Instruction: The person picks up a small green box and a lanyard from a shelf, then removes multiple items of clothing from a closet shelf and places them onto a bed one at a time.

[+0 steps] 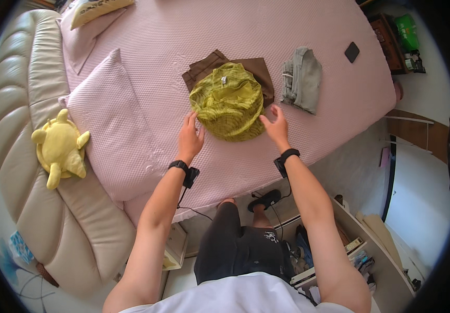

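Note:
A crumpled yellow-green patterned garment (228, 105) lies in a rounded heap on the pink quilted bed cover (154, 47). Folded brown trousers (258, 68) show from beneath its upper side. My left hand (190, 135) is at the heap's lower left edge, fingers apart; whether the fingertips touch the fabric is hard to tell. At the right edge is my right hand (276, 126), thumb and fingers spread, nothing between them. A folded grey garment (302, 80) lies separately to the right of the heap.
Pillows (111, 125) and a yellow plush turtle (60, 148) are at the left by the padded leather headboard (25, 129). A dark flat diamond-shaped object (352, 52) rests near the bed's right edge. Below the bed, an open drawer (307, 274) holds assorted items. Cables hang from both wrist devices.

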`<state>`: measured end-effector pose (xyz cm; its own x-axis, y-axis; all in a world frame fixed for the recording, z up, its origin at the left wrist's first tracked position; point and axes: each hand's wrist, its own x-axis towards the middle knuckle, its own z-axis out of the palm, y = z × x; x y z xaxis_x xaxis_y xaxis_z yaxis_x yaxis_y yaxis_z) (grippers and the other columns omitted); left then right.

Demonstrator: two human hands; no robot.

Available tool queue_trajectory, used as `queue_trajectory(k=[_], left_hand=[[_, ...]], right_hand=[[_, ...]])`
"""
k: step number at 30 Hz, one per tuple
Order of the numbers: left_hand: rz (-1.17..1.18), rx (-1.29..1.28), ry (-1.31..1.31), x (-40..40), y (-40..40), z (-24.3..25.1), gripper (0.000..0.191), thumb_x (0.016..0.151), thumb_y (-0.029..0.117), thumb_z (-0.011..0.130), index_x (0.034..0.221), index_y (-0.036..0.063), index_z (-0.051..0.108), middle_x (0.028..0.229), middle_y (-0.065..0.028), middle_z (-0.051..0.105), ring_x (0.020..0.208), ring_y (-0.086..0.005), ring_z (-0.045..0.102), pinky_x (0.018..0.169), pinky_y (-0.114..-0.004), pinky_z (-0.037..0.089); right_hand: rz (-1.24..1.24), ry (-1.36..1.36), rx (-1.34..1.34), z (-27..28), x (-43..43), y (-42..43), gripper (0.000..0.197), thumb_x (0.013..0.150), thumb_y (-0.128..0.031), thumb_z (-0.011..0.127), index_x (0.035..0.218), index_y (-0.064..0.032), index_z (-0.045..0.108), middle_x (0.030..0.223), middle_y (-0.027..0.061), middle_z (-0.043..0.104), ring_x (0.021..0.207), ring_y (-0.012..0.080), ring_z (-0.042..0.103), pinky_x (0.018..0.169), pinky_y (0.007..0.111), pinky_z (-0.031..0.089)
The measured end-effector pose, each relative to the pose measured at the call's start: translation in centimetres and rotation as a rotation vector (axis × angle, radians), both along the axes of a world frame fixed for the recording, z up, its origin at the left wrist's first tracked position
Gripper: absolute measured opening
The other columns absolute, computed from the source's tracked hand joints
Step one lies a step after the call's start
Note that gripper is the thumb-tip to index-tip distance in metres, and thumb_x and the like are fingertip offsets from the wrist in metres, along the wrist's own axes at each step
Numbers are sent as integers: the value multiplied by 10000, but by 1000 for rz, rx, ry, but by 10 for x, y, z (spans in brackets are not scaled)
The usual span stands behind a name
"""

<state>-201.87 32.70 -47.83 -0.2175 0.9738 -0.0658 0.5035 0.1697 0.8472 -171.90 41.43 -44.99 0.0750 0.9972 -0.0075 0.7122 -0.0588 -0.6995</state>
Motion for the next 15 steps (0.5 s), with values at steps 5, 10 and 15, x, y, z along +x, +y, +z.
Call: queue_trajectory(k=[5, 10, 15], left_hand=[[-263, -31, 284, -37, 64, -43, 343, 817, 100, 712, 1143, 18, 644, 1093, -163, 632, 1058, -358, 589, 903, -459, 512], [30, 71, 130, -38, 114, -38, 183, 822, 114, 710, 971, 13, 677, 947, -141, 589, 949, -341, 579, 819, -449, 497], [99, 70, 146, -42, 183, -36, 292, 850, 166, 739, 1091, 13, 676, 1042, -149, 601, 943, -342, 634, 813, -439, 531]], right_hand=[[61, -358, -327, -18, -78, 40, 421, 939, -197, 702, 1325, -65, 595, 1110, 186, 648, 1119, 357, 581, 912, 457, 522], [51, -289, 87, -18, -82, 81, 189, 981, -235, 649, 969, -54, 596, 909, 129, 648, 903, 353, 602, 743, 478, 494], [-118, -223, -107, -36, -84, 160, 368, 1019, -381, 610, 941, -24, 565, 829, 154, 601, 746, 358, 596, 647, 494, 442]])
